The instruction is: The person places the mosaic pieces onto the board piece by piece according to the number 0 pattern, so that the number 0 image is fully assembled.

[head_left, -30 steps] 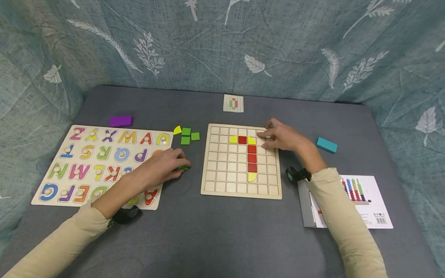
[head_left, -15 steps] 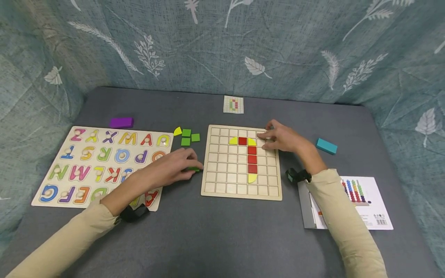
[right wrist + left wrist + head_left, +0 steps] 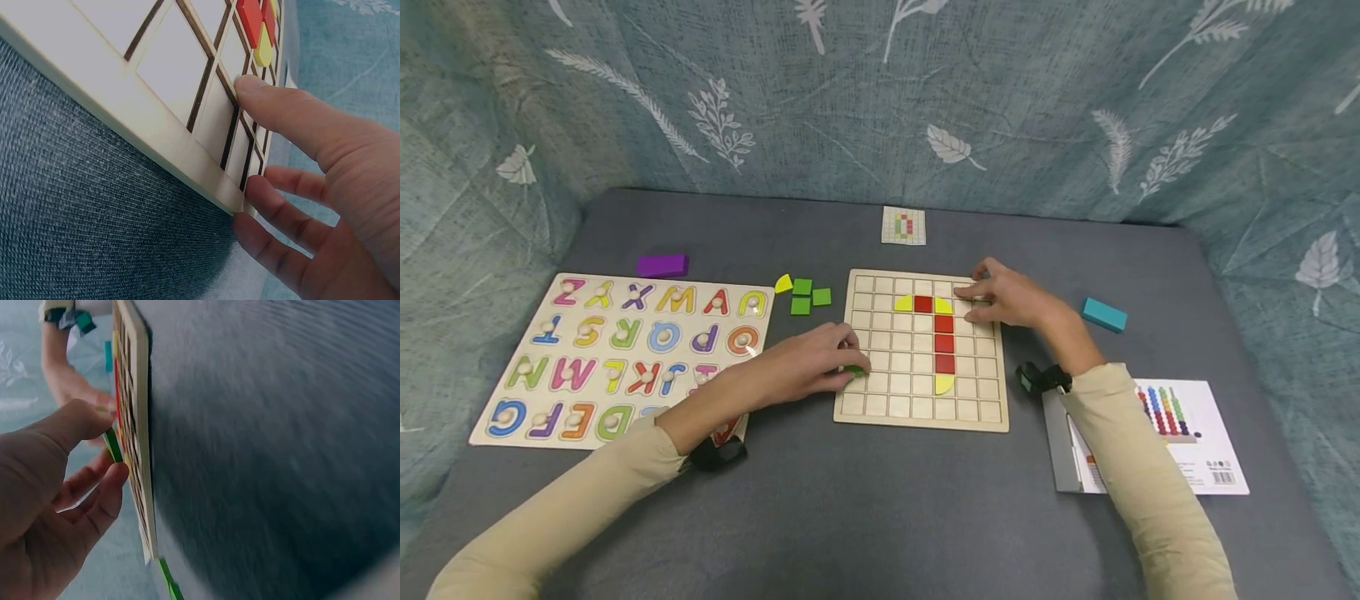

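In the head view my left hand (image 3: 808, 362) is over the left edge of the wooden grid board (image 3: 887, 407). Its thumb and fingertips pinch a green tile (image 3: 113, 445), seen nearly edge-on in the left wrist view. On the board several red square tiles (image 3: 943, 343) form a bent line, with yellow quarter-round tiles (image 3: 943, 383) at its ends and its corner. My right hand (image 3: 1011, 293) rests at the board's far right corner, thumb on the grid and fingertips at the rim in the right wrist view, fingers loosely spread.
Several green square tiles (image 3: 801, 306) and a yellow quarter-round (image 3: 783, 283) lie left of the board. An alphabet peg puzzle (image 3: 572, 367) sits farther left, below a purple block (image 3: 662, 265). A pattern card (image 3: 903, 226) is behind; a teal block (image 3: 1104, 315) and white box (image 3: 1210, 433) are right.
My left hand has carried the green tile rightward from beside the alphabet puzzle to over the grid board's left side. The right hand has stayed at the board's corner.
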`<state>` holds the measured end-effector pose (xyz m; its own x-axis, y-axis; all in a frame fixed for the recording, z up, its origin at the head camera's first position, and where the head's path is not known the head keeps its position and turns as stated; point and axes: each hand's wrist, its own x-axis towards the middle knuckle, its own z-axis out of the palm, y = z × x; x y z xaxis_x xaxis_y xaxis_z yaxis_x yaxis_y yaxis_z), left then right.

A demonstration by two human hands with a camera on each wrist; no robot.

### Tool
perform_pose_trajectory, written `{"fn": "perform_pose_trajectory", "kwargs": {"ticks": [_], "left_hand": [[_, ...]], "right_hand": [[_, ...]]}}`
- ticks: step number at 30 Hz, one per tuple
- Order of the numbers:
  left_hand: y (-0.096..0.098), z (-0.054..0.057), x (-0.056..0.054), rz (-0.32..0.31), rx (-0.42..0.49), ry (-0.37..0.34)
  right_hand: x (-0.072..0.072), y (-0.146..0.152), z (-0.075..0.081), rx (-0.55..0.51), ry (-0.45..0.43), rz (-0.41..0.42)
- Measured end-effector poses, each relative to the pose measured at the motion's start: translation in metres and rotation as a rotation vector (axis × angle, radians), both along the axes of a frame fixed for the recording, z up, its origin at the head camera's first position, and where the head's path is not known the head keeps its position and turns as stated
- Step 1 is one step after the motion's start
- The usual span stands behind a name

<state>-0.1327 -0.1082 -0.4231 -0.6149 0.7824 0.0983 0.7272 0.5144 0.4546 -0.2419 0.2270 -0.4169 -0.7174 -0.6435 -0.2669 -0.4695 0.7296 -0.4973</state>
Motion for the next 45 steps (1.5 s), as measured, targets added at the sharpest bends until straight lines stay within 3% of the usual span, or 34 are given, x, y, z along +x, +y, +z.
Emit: {"fn": "perform_pose_trajectory", "kwargs": {"ticks": [7, 16, 20, 25, 32, 39, 45], "left_hand": [[0.017, -0.006, -0.004, -0.026, -0.091, 0.092], [0.027, -0.006, -0.003, -0.028, -0.026, 0.051], [0.040, -0.006, -0.002, -0.064, 0.005, 0.059], [0.057, -0.007, 0.002, -0.086, 0.009, 0.002], [0.069, -0.010, 0.007, -0.041, 0.055, -0.016], [0.078, -0.011, 0.012, 0.027, 0.076, 0.036], [0.081, -0.014, 0.014, 0.035, 0.086, 0.075]], "right_hand": [[-0.001, -0.002, -0.001, 0.005, -0.003, 0.003], [0.000, -0.001, 0.000, 0.009, -0.012, -0.008], [0.000, 0.000, 0.000, 0.012, -0.011, -0.017], [0.002, 0.000, -0.001, 0.011, -0.008, -0.011], [0.002, 0.000, -0.001, 0.000, -0.002, -0.011], [0.003, -0.001, -0.001, 0.035, 0.021, -0.016], [0.004, -0.001, -0.001, 0.036, 0.041, -0.010]]}}
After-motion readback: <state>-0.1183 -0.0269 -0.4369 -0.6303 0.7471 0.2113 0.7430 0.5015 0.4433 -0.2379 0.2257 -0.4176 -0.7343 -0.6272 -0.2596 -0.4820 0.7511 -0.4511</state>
